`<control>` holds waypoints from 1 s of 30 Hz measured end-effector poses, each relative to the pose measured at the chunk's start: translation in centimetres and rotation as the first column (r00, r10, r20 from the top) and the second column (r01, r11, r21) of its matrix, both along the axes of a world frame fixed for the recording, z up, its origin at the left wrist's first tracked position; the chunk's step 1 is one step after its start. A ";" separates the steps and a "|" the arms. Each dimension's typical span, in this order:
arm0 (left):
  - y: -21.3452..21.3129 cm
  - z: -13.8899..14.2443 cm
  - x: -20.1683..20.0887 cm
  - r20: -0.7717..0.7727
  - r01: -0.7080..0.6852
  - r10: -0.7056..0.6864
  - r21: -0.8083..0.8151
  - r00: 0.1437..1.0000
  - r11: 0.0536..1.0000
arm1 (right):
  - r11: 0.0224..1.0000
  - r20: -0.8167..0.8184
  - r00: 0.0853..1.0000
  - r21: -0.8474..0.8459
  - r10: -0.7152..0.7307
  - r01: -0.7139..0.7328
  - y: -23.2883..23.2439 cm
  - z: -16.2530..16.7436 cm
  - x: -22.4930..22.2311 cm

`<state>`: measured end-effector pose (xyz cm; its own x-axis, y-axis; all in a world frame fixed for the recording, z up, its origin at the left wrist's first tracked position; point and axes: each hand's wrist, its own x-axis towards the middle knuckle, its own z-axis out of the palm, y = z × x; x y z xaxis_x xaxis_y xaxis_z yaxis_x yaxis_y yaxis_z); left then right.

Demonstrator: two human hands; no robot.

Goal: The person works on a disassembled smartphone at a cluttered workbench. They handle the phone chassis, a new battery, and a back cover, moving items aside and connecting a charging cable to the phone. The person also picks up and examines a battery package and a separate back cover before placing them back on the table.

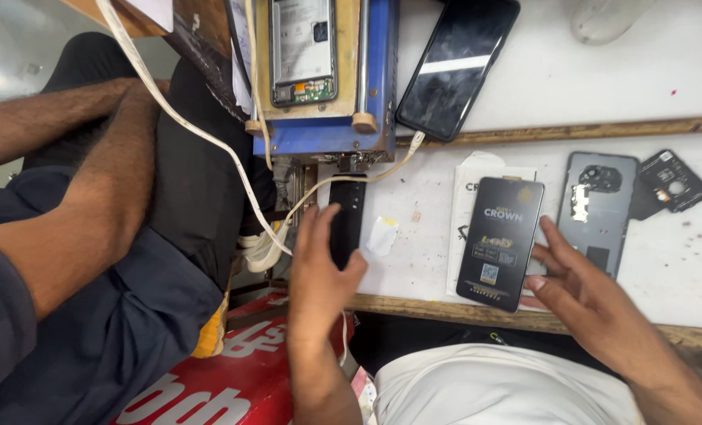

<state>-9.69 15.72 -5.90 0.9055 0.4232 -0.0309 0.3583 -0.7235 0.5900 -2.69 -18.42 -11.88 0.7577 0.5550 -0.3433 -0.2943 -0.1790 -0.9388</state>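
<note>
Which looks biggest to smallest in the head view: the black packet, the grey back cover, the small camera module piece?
1. Black packet, though it is nearer the camera.
2. Grey back cover, nearly alike.
3. Camera module piece, clearly smallest.

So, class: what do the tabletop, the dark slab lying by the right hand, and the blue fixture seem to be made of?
Tabletop: probably white laminate, matt and stained, with a wooden edge strip.
Dark slab: a glossy black pack, likely plastic or coated card, since it shines; the right hand touches its edge.
Blue fixture: looks like painted metal, scuffed, with a tan wood-like bed.
</note>
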 end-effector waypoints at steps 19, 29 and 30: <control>-0.6 -0.8 4.7 0.051 0.119 -0.150 0.386 0.987 0.915 | 0.694 0.566 0.666 -0.713 0.487 0.098 9.3 11.5 3.1; -1.4 -0.4 9.2 -0.029 0.104 -0.113 0.655 0.993 0.749 | 0.607 0.549 0.393 -0.794 0.738 -0.030 16.2 10.1 5.4; -1.3 -0.3 9.3 0.013 0.081 -0.117 0.648 0.993 0.757 | 0.602 0.551 0.369 -0.798 0.749 -0.033 16.4 10.4 5.5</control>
<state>-0.38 14.42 -6.23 0.9362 0.2339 0.2625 0.2465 -0.9690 -0.0154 2.85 -1.98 -1.49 0.5803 0.8069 -0.1100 0.7694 -0.5875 -0.2508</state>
